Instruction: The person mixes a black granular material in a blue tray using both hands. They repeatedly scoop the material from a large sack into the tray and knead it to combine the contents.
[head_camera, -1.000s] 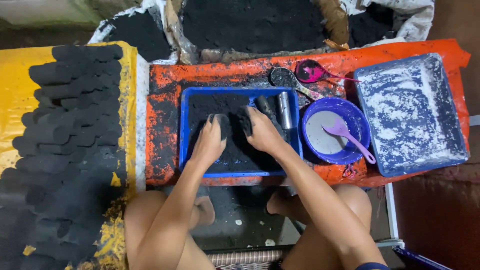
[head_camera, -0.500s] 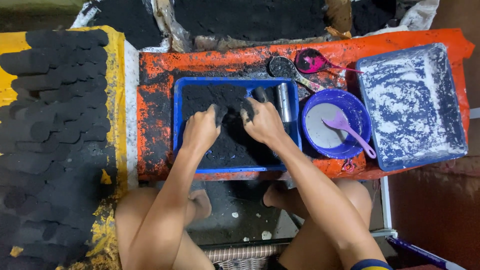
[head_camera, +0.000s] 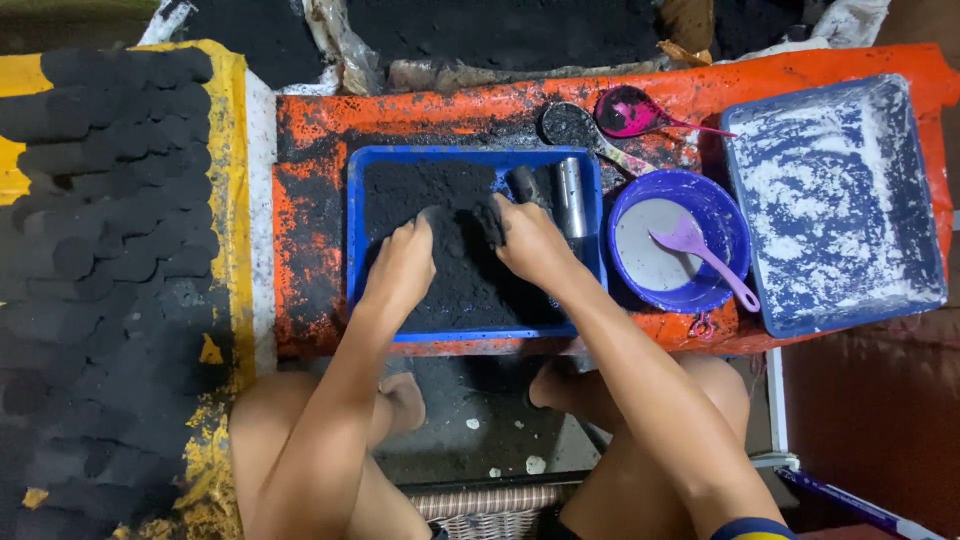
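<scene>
Head view looks straight down on a seated person working black powder (head_camera: 455, 245) in a blue tray (head_camera: 352, 250) on an orange, soot-stained surface (head_camera: 310, 240). The left hand (head_camera: 400, 268) lies palm down on the powder near the tray's middle, fingers loosely curled and pressing into it; it grips nothing separate that I can see. The right hand (head_camera: 530, 240), just to its right, has its fingers bent around a dark clump of the same powder, half closed on it. Beside that hand, at the tray's right edge, lies a metal tube (head_camera: 572, 195).

To the right stand a purple bowl (head_camera: 715, 215) with pale grey paste and a lilac spoon (head_camera: 700, 255), then a blue tub (head_camera: 935, 240) dusted white. On the far side lie a dirty metal spoon (head_camera: 570, 125) and a pink scoop (head_camera: 630, 108).

At the left, rows of black round cakes (head_camera: 110, 180) cover a yellow sheet (head_camera: 232, 130), so by the look of it many pieces are already formed. Much loose powder remains in the tray, so the kneading seems unfinished.
</scene>
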